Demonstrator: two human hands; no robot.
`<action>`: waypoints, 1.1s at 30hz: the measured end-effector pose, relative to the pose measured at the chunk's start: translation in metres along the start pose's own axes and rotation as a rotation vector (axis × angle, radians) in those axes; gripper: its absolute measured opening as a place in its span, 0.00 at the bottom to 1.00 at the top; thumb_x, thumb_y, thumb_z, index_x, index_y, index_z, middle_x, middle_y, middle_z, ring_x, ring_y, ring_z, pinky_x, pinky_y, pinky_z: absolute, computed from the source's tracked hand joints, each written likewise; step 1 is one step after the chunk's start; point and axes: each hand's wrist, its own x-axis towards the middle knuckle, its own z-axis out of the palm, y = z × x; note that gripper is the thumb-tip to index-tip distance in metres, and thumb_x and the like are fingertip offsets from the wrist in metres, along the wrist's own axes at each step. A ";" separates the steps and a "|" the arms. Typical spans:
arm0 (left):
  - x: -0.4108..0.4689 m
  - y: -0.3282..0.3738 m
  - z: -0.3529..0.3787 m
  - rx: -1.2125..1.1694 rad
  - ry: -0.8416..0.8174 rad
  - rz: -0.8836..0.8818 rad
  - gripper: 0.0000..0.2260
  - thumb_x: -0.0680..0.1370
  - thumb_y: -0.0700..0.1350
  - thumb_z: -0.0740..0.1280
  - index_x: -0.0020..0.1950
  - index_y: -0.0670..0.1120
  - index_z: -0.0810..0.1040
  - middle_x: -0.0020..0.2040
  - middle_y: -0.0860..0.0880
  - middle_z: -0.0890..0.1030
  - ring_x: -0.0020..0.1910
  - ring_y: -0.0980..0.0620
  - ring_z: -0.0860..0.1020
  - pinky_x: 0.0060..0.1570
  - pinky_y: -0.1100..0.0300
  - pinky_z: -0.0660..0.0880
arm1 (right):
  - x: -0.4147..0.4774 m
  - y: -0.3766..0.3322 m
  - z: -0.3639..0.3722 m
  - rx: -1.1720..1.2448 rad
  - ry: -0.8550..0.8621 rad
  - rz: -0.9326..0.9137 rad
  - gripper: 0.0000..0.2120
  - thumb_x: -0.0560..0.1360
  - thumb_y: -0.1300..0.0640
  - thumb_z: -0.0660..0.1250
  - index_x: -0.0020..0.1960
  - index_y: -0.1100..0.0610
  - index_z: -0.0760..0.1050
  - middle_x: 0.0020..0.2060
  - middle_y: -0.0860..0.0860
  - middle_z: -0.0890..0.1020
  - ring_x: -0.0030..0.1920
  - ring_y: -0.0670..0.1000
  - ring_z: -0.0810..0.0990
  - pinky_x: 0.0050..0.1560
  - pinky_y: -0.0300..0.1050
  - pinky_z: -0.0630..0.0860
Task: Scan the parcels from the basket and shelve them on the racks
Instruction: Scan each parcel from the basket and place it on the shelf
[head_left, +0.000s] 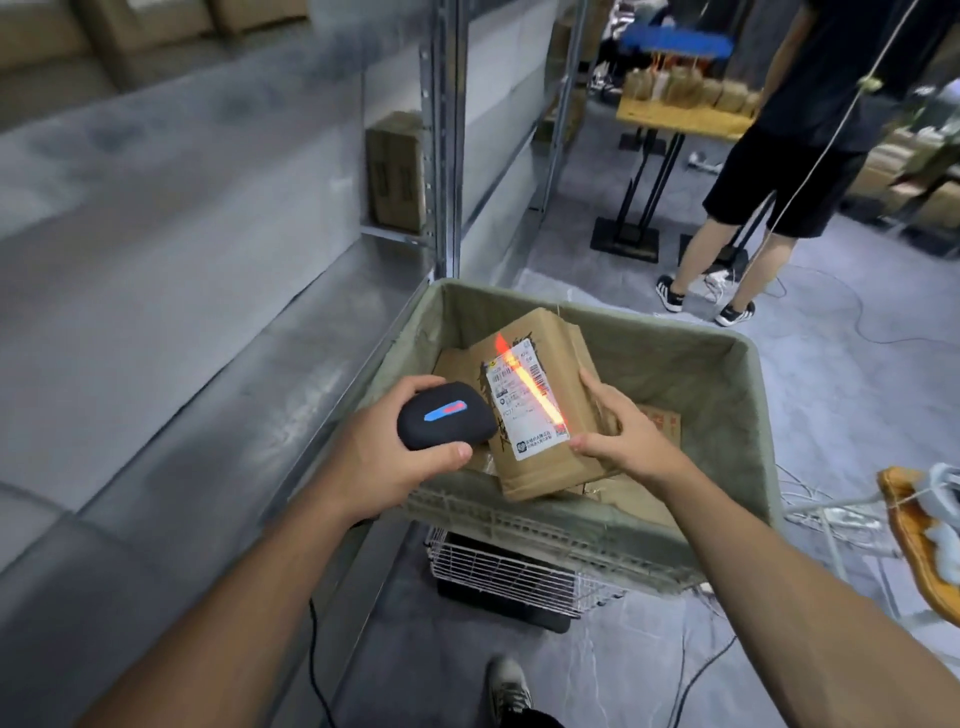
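Scanning a brown cardboard parcel (571, 374) above the green fabric-lined wire basket (685, 374), the left hand (384, 462) wraps a black handheld scanner (444, 415); the right hand (623, 431) clamps its grip on the parcel's edge, which looks stiff and probably light.

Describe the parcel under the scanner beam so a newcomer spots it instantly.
Start at the fabric-lined basket beside the metal rack. Above its flat-lying parcels, the right hand holds one brown cardboard parcel tilted up. It alone shows a white shipping label crossed by a red-orange scan line.

Parcels (545, 415) in basket (737, 395), rack (208, 312) left.
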 end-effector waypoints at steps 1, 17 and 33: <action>-0.005 0.003 -0.003 0.021 -0.008 0.013 0.29 0.59 0.62 0.75 0.59 0.68 0.75 0.51 0.68 0.82 0.48 0.64 0.82 0.47 0.67 0.78 | 0.000 -0.004 -0.001 -0.023 -0.020 -0.013 0.49 0.63 0.47 0.74 0.80 0.38 0.56 0.71 0.41 0.63 0.68 0.49 0.68 0.42 0.36 0.77; -0.069 0.035 0.005 0.027 0.131 -0.018 0.27 0.61 0.61 0.76 0.58 0.70 0.74 0.53 0.66 0.82 0.50 0.62 0.82 0.50 0.63 0.78 | 0.008 -0.021 -0.013 -0.233 -0.220 -0.162 0.45 0.60 0.38 0.75 0.73 0.24 0.58 0.78 0.46 0.59 0.76 0.51 0.62 0.67 0.46 0.72; -0.128 0.082 0.059 -0.700 0.708 -0.330 0.12 0.78 0.47 0.71 0.60 0.45 0.77 0.33 0.44 0.80 0.28 0.47 0.75 0.29 0.59 0.73 | -0.022 -0.031 0.007 -0.124 -0.125 -0.389 0.45 0.64 0.41 0.74 0.72 0.25 0.52 0.81 0.46 0.49 0.78 0.49 0.56 0.77 0.53 0.58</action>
